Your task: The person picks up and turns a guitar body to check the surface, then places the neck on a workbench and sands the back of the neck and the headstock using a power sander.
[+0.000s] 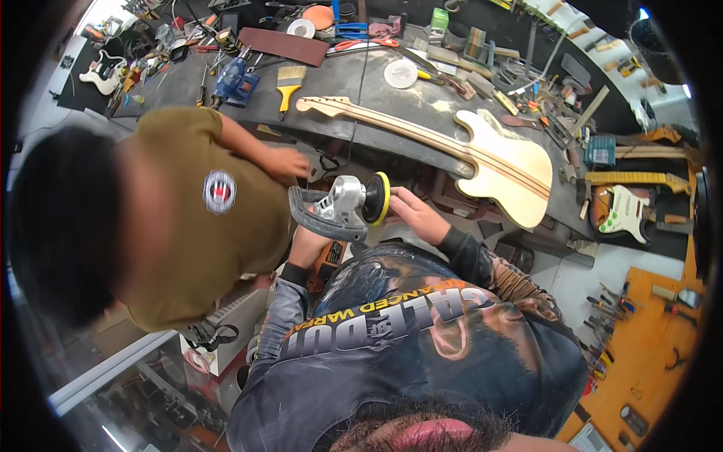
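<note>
Sander (345,200) up off the bench (343,75), on its near side, left hand (307,245) apparently clamped on it, partly hidden by the dark handle (331,224). Right hand (422,218) at the yellow-rimmed disc (375,200); can't tell if pinching or just brushing it. Risky bit, imo: accidental power-up catching that hand, or a bump from the co-worker's arm (256,156) twisting it loose.

Even, bright light pales the cream wooden guitar body (506,167) on the dark grey tabletop (331,79), whose edges bow with fisheye distortion. The silver metal power tool (346,197) looks sharp; the co-worker's black-haired head (68,211) is blurred.
</note>
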Motion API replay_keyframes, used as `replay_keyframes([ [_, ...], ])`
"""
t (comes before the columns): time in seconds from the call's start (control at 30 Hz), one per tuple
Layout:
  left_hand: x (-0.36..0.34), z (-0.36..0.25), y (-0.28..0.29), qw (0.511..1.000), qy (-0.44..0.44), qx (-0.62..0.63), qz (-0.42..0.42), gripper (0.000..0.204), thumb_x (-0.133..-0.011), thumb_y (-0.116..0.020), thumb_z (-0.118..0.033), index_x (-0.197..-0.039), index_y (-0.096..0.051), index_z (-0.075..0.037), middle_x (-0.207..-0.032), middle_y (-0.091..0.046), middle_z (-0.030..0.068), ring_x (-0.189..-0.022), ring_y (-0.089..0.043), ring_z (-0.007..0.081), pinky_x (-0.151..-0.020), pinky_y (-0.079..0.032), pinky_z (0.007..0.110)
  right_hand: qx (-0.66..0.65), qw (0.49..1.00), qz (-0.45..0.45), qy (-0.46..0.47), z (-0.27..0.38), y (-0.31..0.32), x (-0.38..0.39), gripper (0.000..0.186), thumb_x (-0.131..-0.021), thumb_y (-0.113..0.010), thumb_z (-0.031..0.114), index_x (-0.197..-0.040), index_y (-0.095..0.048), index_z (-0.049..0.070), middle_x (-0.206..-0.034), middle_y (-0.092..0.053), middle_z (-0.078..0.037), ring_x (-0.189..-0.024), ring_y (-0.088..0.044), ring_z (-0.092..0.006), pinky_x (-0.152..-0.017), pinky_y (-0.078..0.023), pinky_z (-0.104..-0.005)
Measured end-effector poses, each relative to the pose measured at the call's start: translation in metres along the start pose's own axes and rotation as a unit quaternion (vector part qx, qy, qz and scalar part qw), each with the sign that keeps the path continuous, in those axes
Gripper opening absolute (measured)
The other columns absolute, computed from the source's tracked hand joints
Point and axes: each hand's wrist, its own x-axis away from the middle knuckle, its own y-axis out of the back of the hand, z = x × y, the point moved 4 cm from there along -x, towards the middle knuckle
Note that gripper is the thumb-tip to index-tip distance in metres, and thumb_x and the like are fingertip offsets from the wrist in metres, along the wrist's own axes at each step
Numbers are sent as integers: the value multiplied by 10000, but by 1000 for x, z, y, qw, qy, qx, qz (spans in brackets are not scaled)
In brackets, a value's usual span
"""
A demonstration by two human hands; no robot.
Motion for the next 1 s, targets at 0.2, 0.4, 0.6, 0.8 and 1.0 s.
replay_keyframes([
  [0.2, -52, 15, 41, 997, -2, 46, -59, 743, -870, -837, -109, -1504, -477, 29, -1374, -664, 124, -1234, -662, 202, -1072, -538, 374, -91, 994, -6, -63, 45, -4, -88, 431, -1159, -555, 377, -1396, -538, 17, -1354, -596, -108, -1269, -613, -215, -1014, -597, -418],
  [0.4, -66, -30, 53, 988, 33, 78, -126, 737, -882, -815, -110, -1538, -487, -32, -1372, -665, 88, -1234, -659, 194, -1064, -544, 384, -216, 966, 115, -89, 76, 1, -161, 583, -1139, -515, 543, -1496, -445, 88, -1531, -489, -94, -1457, -479, -263, -1205, -411, -548],
  [0.6, -74, -83, 52, 968, 80, 181, -153, 689, -949, -770, -126, -1569, -480, -53, -1380, -675, 72, -1253, -675, 203, -1070, -557, 376, -243, 948, 185, -93, 116, -2, -201, 794, -1097, -546, 600, -1653, -291, 93, -1611, -429, -106, -1457, -474, -277, -1183, -409, -567],
  [0.8, -91, -74, 88, 973, 32, 220, -54, 677, -1013, -709, -400, -1530, -521, -6, -1360, -701, 145, -1145, -735, 292, -969, -615, 418, -182, 964, 186, -53, 144, 2, -210, 659, -1098, -644, 430, -1560, -393, 33, -1540, -480, -136, -1409, -535, -265, -1100, -533, -519],
  [1.0, -121, -85, 92, 950, 53, 305, -48, 697, -1021, -664, -468, -1521, -531, -1, -1350, -705, 159, -1131, -739, 304, -955, -618, 424, -181, 980, 73, -48, 143, 16, -225, 536, -1055, -753, 244, -1431, -470, -13, -1389, -552, -157, -1237, -666, -256, -957, -649, -426],
])
